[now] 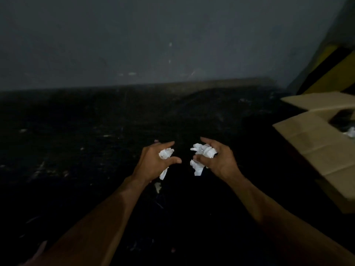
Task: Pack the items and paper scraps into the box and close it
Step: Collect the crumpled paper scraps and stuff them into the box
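Note:
My left hand (153,162) is curled around crumpled white paper scraps (166,153), with a strip hanging below the palm. My right hand (221,160) grips a larger bunch of white paper scraps (204,150), some of it sticking out under the thumb. Both hands hover over the dark floor, close together, palms facing each other. The brown cardboard box (317,148) stands at the right edge with its flaps spread open; a white scrap (351,132) shows inside its opening. The box is well to the right of my right hand.
A small pale scrap (158,187) lies on the dark, scuffed floor (96,150) under my left wrist. A grey wall (153,45) rises behind. A yellow-and-black striped post (330,66) stands at the far right behind the box.

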The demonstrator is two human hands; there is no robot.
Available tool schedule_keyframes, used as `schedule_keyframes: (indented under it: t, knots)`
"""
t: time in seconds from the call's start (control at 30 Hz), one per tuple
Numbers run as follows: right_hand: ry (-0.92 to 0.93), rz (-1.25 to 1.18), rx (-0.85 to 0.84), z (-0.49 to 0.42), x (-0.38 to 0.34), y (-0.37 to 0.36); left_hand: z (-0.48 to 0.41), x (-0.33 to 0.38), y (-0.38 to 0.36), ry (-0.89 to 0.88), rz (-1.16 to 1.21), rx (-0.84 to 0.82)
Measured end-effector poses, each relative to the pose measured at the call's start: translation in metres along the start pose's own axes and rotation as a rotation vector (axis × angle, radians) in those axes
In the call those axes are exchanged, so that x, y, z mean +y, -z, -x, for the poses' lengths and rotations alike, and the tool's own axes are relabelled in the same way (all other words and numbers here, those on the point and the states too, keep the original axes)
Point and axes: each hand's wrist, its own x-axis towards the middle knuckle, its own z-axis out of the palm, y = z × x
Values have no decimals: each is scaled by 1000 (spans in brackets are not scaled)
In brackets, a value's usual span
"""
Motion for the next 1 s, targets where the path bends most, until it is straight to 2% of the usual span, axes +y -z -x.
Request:
schedule_keyframes:
  t: [0.23, 0.53, 0.73, 1.0]
  knots:
    - [72, 64, 222, 30, -42, 83, -12, 87, -17, -224, 28, -44]
    - [94, 215, 519, 95, -49, 226, -3, 209, -97, -442, 81, -151]
    - [83, 301, 647, 143, -38, 333, 11, 301, -167, -578, 83, -159]
    - [100, 355, 709, 196, -7, 475, 29, 412, -288, -645, 95, -111]
